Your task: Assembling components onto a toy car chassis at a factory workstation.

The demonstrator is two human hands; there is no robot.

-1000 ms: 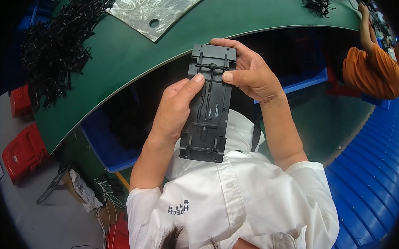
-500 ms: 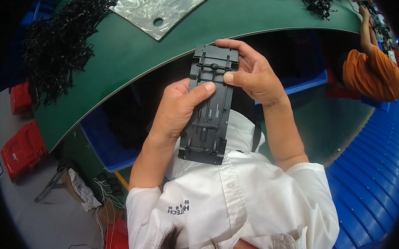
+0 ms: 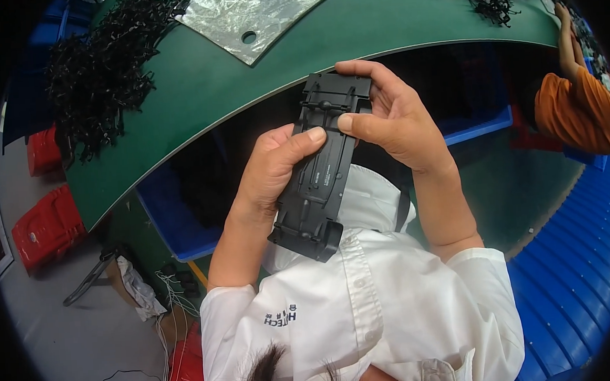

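A long black plastic part, shaped like a toy car chassis point(image 3: 322, 179), is held up in front of my chest. Its face carries moulded rods and axle shapes. My left hand point(image 3: 266, 163) grips its left edge, the thumb pressed flat on the middle. Around the far right corner my right hand point(image 3: 394, 113) is closed, index finger along the top end and thumb on the face near a moulded axle. The two thumb tips are close together but apart. Fingers beneath the part are hidden.
Ahead is a green table point(image 3: 244, 90) with a silvery plate point(image 3: 255, 20) and a heap of small black parts point(image 3: 99, 77). Blue bins point(image 3: 176, 225) stand below. Red stools point(image 3: 48, 224) are at left. At right a person in orange point(image 3: 580, 110) works.
The chassis has tilted, its near end turning so that more of the right side wall shows. Both hands still hold it. The surroundings have shifted slightly right in view.
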